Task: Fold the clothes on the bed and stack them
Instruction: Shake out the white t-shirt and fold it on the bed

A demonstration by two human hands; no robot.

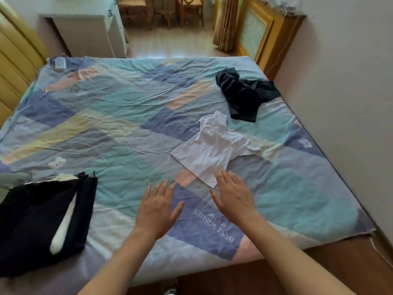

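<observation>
Hands stretch out over the bed (106,107) at lower centre of the frame, the left hand (157,206) with fingers straight and spread, holding nothing; the right hand (234,195) likewise flat and empty, its fingertips at the near corner of the white shirt (209,146) lying crumpled right of centre. A dark garment (242,94) sits bunched at upper right, well apart; a folded black piece (40,222) lies at lower left.

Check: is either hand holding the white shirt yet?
No. Left hand and right hand hover open, fingers straight; the white shirt lies ungripped on the bed.
</observation>
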